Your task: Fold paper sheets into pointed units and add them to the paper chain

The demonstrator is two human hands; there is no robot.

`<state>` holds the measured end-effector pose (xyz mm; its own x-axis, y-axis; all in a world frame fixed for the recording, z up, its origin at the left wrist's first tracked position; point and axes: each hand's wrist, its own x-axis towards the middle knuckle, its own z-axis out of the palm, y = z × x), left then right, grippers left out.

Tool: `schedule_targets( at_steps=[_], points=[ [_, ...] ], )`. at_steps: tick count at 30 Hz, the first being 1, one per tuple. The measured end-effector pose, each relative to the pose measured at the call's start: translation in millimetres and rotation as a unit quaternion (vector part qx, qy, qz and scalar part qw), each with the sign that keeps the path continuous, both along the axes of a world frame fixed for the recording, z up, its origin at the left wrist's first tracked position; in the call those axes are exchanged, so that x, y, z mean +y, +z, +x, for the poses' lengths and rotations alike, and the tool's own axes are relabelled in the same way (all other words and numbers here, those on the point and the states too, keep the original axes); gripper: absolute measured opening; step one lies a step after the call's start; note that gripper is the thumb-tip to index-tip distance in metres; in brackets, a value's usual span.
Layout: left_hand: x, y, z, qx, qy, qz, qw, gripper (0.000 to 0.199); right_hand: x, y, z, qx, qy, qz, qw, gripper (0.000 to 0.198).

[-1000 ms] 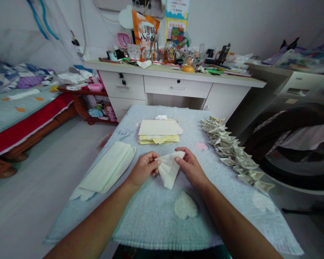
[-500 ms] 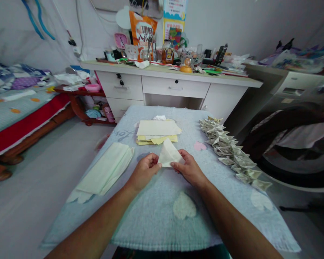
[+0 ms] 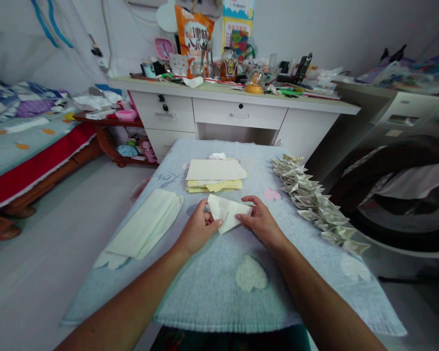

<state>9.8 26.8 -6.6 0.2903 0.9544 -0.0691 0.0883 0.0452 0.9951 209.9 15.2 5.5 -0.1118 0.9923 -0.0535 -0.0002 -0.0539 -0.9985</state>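
Observation:
A small folded piece of white paper is held between both hands, above the middle of the cloth-covered table. My left hand pinches its left side, thumb in front. On its right side, my right hand grips the edge between thumb and fingers, with the index finger raised behind. The paper has a pointed lower corner and a crease or slit down its front. Just beyond it lies a stack of cream and yellow paper sheets. Left of my left hand rests a pile of pale green-white folded paper.
Rows of folded paper shapes run along the table's right side. The table wears a light blue cloth. Behind it stands a white desk crowded with items. A bed is at left, a washing machine at right.
The folded paper has been turned between my hands: its point faced up before and now points down toward me. My right index finger has lifted. The view has shifted slightly.

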Motion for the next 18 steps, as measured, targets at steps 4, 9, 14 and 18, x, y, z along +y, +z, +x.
schedule_targets(
  at_steps=[4,9,14,18],
  points=[
    [-7.4,-0.8,3.5,0.064,0.030,0.053,0.996,0.092,-0.4,-0.9,-3.8,-0.173,-0.058,0.044,0.982,0.054],
    [-13.4,2.1,6.6,0.181,0.071,0.122,0.973,0.094,-2.5,-6.5,-10.9,-0.335,-0.084,0.113,0.932,0.059],
    [-12.3,1.2,4.4,0.280,0.099,0.218,0.930,0.082,-1.1,-15.5,-14.2,-0.408,-0.088,0.141,0.898,0.062],
    [-10.1,3.1,2.0,0.365,0.057,0.307,0.877,0.031,-1.8,-12.2,-17.6,-0.487,-0.108,0.196,0.844,0.058]
  ],
)
